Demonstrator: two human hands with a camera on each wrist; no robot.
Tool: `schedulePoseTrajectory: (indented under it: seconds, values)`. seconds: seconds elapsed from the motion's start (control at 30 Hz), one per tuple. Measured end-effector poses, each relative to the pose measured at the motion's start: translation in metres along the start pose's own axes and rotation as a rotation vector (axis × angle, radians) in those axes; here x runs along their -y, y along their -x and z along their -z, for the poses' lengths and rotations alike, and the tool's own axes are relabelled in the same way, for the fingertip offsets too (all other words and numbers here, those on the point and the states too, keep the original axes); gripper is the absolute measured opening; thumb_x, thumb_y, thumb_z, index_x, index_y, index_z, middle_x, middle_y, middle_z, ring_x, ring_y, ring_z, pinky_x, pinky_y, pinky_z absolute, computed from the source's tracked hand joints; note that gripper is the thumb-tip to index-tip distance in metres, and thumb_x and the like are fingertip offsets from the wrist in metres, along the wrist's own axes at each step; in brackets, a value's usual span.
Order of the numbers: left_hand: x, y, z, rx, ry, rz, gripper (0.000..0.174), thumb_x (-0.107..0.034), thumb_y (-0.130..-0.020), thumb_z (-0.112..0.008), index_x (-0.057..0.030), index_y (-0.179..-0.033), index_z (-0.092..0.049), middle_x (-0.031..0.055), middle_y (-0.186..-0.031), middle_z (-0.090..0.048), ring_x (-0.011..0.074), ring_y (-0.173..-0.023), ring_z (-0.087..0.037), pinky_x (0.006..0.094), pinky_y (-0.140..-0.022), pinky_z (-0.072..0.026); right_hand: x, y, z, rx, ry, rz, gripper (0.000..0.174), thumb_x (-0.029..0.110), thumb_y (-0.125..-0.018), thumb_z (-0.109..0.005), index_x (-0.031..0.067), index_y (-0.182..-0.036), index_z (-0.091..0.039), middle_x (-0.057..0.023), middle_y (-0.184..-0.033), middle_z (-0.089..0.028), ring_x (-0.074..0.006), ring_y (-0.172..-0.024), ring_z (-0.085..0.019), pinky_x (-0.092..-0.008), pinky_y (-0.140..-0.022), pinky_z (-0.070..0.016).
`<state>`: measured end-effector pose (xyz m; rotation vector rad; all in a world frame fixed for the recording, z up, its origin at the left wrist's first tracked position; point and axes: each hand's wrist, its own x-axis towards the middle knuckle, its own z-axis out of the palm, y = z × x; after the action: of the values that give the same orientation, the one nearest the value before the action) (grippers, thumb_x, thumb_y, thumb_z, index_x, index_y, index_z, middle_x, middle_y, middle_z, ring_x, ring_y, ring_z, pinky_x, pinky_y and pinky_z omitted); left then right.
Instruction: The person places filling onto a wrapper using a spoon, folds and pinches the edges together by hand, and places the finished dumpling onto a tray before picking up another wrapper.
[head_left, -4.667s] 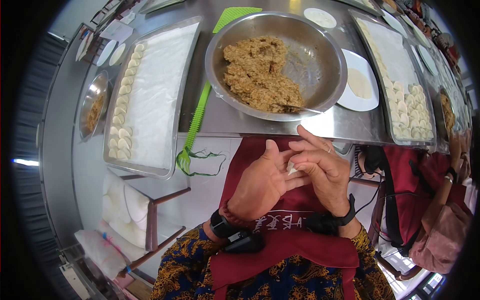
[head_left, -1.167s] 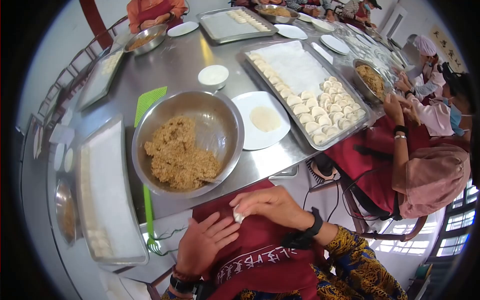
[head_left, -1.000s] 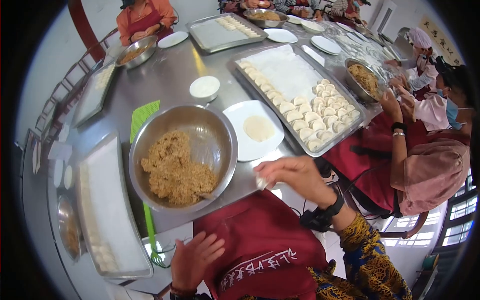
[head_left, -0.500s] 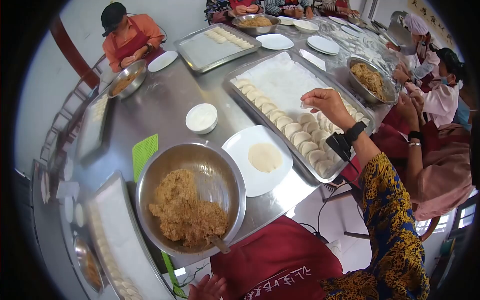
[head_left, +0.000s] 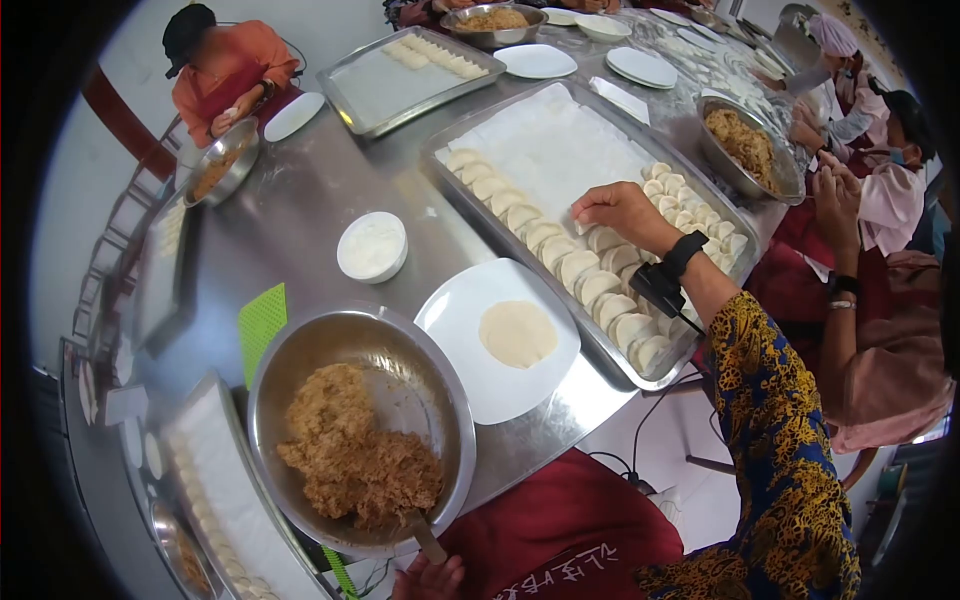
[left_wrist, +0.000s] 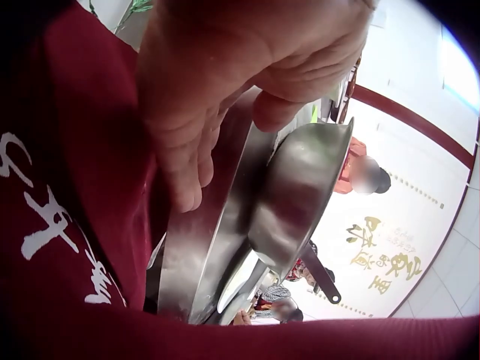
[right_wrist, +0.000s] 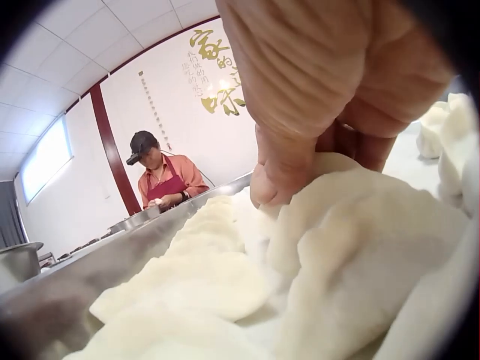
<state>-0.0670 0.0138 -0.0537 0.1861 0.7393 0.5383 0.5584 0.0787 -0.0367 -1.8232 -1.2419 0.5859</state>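
Observation:
In the head view my right hand (head_left: 625, 215) reaches over the metal tray (head_left: 545, 130), lined with white paper. Its thumb and fingers pinch a white dumpling (right_wrist: 334, 161) at the end of a row, right beside other dumplings (right_wrist: 367, 247); the fingers partly hide it. At the table's near edge, low in the head view, is my left hand (head_left: 430, 578), its fingers loosely bent and holding nothing. Close to it a flat metal handle (head_left: 428, 540) sticks out of the steel bowl (head_left: 262, 400) of brown minced filling (head_left: 360, 450).
A white plate (head_left: 450, 330) with one round dough wrapper (head_left: 518, 334) lies between bowl and tray. Behind it stands a white bowl of flour (head_left: 372, 247). A second dumpling tray (head_left: 235, 460) is at left, beside a green mesh strip (head_left: 262, 330). Several people work around the table.
My right hand has carried the dumpling from above my apron over to the tray and down among the others. My left hand has dropped to the bottom of the view; the head view has shifted.

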Motion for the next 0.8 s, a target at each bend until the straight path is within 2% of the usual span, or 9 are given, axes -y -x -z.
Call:
schedulePoseTrajectory:
  seconds: [0.27, 0.33, 0.5, 0.57, 0.6, 0.67, 0.7, 0.73, 0.8]
  values:
    - [0.0, 0.0, -0.001, -0.117, 0.021, 0.005, 0.061, -0.038, -0.106, -0.041, 0.0063, -0.147, -0.033, 0.0252, -0.151, -0.04, 0.041, -0.141, -0.036, 0.0503, -0.121, -0.0275, 0.009, 0.0, -0.003, 0.061, 0.09, -0.011, 0.013, 0.002, -0.087, -0.067, 0.0019, -0.097, -0.075, -0.0025, -0.09, -0.075, -0.009, -0.084, -0.065, -0.0258, -0.082, -0.0507]
    - [0.0, 0.0, -0.004, -0.025, 0.001, 0.005, 0.062, -0.037, -0.106, -0.041, 0.0062, -0.148, -0.032, 0.0253, -0.151, -0.04, 0.041, -0.141, -0.036, 0.0499, -0.121, -0.0278, 0.008, -0.001, -0.004, 0.063, 0.104, -0.016, 0.013, 0.002, -0.087, -0.067, 0.0023, -0.097, -0.075, -0.003, -0.09, -0.075, -0.0097, -0.084, -0.065, -0.026, -0.082, -0.0508]
    - [0.0, 0.003, -0.007, -0.004, -0.013, 0.003, 0.061, -0.036, -0.106, -0.042, 0.0059, -0.149, -0.031, 0.0256, -0.15, -0.04, 0.0408, -0.141, -0.037, 0.0497, -0.121, -0.028, 0.015, 0.002, -0.006, 0.055, 0.221, -0.002, 0.014, 0.004, -0.086, -0.067, 0.0035, -0.098, -0.075, -0.0062, -0.089, -0.075, -0.0123, -0.084, -0.067, -0.0278, -0.082, -0.051]
    - [0.0, 0.003, -0.003, -0.004, 0.002, -0.001, 0.06, -0.035, -0.106, -0.042, 0.0056, -0.149, -0.031, 0.0259, -0.15, -0.04, 0.041, -0.141, -0.037, 0.0501, -0.12, -0.0281, 0.02, 0.007, -0.006, 0.059, 0.217, 0.036, 0.017, 0.006, -0.088, -0.066, 0.0039, -0.104, -0.072, -0.0105, -0.094, -0.074, -0.019, -0.087, -0.068, -0.0315, -0.083, -0.0512]
    - [-0.001, 0.0, -0.004, 0.046, 0.005, 0.001, 0.058, -0.033, -0.106, -0.042, 0.0056, -0.148, -0.033, 0.0247, -0.148, -0.042, 0.0398, -0.14, -0.039, 0.05, -0.12, -0.0294, 0.027, 0.01, -0.011, 0.073, 0.208, 0.044, 0.017, 0.006, -0.088, -0.066, 0.0039, -0.104, -0.072, -0.0105, -0.094, -0.074, -0.019, -0.087, -0.068, -0.0315, -0.083, -0.0512]
    - [-0.001, -0.002, -0.005, 0.077, 0.019, -0.01, 0.055, -0.032, -0.106, -0.042, 0.0055, -0.146, -0.036, 0.0235, -0.147, -0.044, 0.0386, -0.139, -0.041, 0.05, -0.119, -0.0306, 0.048, 0.019, -0.02, -0.11, 0.331, 0.029, 0.018, 0.009, -0.09, -0.065, 0.0044, -0.107, -0.069, -0.0136, -0.101, -0.072, -0.0267, -0.092, -0.067, -0.0349, -0.084, -0.0508]
    - [0.0, -0.005, -0.007, 0.04, -0.025, -0.043, 0.055, -0.037, -0.105, -0.042, 0.0047, -0.141, -0.043, 0.0261, -0.143, -0.048, 0.0438, -0.136, -0.043, 0.0542, -0.117, -0.0307, 0.064, 0.027, -0.028, -0.156, 0.52, 0.16, 0.02, 0.01, -0.089, -0.066, 0.005, -0.109, -0.067, -0.0148, -0.103, -0.07, -0.0322, -0.097, -0.065, -0.0385, -0.086, -0.0505]
    - [-0.001, -0.008, -0.01, 0.004, -0.07, -0.074, 0.057, -0.042, -0.104, -0.043, 0.0039, -0.137, -0.05, 0.0286, -0.139, -0.052, 0.049, -0.133, -0.045, 0.0585, -0.116, -0.0309, 0.075, 0.036, -0.04, -0.141, 0.514, 0.174, 0.02, 0.01, -0.089, -0.066, 0.005, -0.109, -0.067, -0.0148, -0.103, -0.07, -0.0322, -0.097, -0.065, -0.0385, -0.086, -0.0505]
    - [-0.005, -0.012, -0.018, 0.033, -0.101, -0.098, 0.054, -0.039, -0.104, -0.045, 0.0033, -0.138, -0.049, 0.0284, -0.139, -0.052, 0.0477, -0.133, -0.046, 0.0574, -0.116, -0.0316, 0.094, 0.056, -0.069, -0.141, 0.404, 0.403, 0.023, 0.01, -0.086, -0.07, 0.0047, -0.109, -0.068, -0.0151, -0.103, -0.07, -0.0332, -0.101, -0.064, -0.0399, -0.088, -0.0502]
